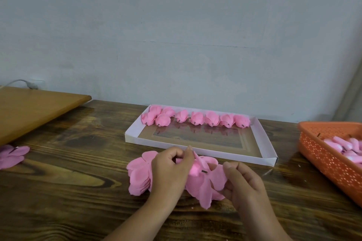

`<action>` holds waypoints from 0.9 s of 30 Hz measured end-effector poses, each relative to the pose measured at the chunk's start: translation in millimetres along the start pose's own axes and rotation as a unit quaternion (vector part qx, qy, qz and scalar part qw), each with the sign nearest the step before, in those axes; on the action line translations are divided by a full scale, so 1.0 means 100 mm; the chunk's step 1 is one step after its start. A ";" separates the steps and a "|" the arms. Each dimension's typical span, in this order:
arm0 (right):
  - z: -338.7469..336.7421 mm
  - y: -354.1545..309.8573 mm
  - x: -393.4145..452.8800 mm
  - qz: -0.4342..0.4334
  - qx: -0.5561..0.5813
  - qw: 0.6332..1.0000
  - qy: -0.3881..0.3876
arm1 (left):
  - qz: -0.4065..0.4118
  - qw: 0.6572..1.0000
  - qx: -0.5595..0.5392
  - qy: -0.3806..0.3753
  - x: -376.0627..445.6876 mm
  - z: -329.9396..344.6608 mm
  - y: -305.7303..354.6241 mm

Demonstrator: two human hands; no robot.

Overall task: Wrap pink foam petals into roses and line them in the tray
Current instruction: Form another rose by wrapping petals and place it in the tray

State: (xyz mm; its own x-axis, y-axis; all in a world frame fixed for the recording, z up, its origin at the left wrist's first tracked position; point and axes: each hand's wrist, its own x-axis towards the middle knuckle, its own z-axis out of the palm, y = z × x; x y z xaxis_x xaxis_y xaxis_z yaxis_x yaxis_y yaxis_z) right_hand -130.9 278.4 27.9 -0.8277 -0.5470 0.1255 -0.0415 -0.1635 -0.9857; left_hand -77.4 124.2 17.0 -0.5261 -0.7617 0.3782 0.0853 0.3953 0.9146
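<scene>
White tray [262, 139] on surface [68, 172]: finished roses [197, 118] along its far wall. Orange basket [321, 154] at right holds pink buds [341, 146]. Left hand [171, 170] and right hand [244, 186] pinch petals [201, 186] near tray's front edge.

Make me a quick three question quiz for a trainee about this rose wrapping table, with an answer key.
1. True or false: the finished roses sit along the near edge of the white tray.
2. Which holds the pink buds: A) the orange basket, B) the wooden board, C) the tray?
3. Fill in: both hands, left and right, hold pink foam ____.

Key: 1 false, the far edge. 2 A. 3 petals.
</scene>
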 end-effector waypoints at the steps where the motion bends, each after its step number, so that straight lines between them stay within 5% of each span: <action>1: 0.00 -0.01 0.01 0.004 0.014 1.000 -0.003 | -0.002 1.000 -0.002 0.000 0.00 0.00 0.00; 27: -0.02 0.06 0.02 -0.009 -0.029 0.999 -0.018 | 0.003 1.000 0.019 -0.004 -0.01 0.02 0.00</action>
State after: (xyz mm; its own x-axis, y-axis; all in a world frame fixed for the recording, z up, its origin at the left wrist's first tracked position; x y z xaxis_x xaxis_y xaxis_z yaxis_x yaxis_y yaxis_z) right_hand -134.0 277.6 22.3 -0.8063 -0.5730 0.1469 -0.0895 -0.1273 -0.9878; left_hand -78.3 125.7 16.3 -0.5332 -0.7543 0.3830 0.0574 0.4194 0.9060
